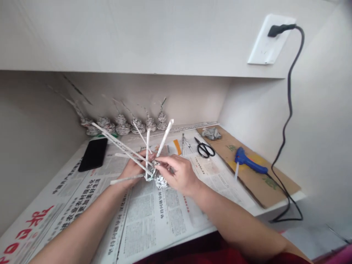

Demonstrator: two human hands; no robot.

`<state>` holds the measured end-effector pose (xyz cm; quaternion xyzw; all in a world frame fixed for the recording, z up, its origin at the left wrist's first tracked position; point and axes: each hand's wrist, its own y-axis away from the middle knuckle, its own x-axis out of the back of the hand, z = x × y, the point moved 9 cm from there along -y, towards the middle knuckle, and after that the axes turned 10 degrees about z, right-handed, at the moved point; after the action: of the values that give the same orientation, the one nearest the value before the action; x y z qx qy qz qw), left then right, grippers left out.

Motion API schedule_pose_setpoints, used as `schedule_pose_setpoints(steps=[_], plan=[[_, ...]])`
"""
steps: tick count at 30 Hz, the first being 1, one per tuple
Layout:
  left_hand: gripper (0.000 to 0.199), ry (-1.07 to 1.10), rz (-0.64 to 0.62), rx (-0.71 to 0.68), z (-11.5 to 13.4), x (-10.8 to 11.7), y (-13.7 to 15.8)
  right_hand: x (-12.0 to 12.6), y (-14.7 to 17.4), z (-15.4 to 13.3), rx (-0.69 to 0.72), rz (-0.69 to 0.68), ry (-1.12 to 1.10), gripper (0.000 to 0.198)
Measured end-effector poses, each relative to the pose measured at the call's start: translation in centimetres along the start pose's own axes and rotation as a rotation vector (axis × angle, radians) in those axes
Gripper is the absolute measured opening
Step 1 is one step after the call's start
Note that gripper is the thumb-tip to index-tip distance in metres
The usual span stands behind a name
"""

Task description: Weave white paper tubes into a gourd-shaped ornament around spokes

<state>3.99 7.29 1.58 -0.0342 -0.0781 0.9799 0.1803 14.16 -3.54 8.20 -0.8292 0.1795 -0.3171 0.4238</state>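
Note:
Between my two hands is a small woven piece of rolled newspaper, with several long paper tubes sticking out of it up and to the left. My left hand is closed around its far left side, partly hidden behind the tubes. The fingers of my right hand pinch the piece near the base of a tube that points up. Just where those fingertips meet the paper is hard to make out. The piece is held over newspaper sheets.
Several gourd-shaped woven paper pieces stand along the back wall. A black phone lies at left. To the right are black scissors and a cardboard sheet carrying a blue glue gun; its cord runs near a wall outlet.

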Motion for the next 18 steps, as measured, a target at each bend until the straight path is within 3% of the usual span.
schedule_pose_setpoints(steps=[5, 9, 13, 18], plan=[[0.032, 0.17, 0.217, 0.004, -0.5, 3.1, -1.7, 1.8, -0.3, 1.2, -0.093, 0.189, -0.071, 0.021], [0.034, 0.251, 0.458, -0.057, -0.5, 6.8, -3.0, 1.8, 0.2, 4.9, -0.292, 0.271, -0.073, 0.011], [0.033, 0.287, 0.521, -0.006, -1.2, 8.3, -3.3, 0.0, 1.1, 8.2, -0.446, 0.187, -0.109, 0.015], [0.035, 0.3, 0.463, 0.04, -1.7, 7.3, -3.2, -2.4, 0.5, 9.7, -0.52, 0.029, -0.069, 0.01]])
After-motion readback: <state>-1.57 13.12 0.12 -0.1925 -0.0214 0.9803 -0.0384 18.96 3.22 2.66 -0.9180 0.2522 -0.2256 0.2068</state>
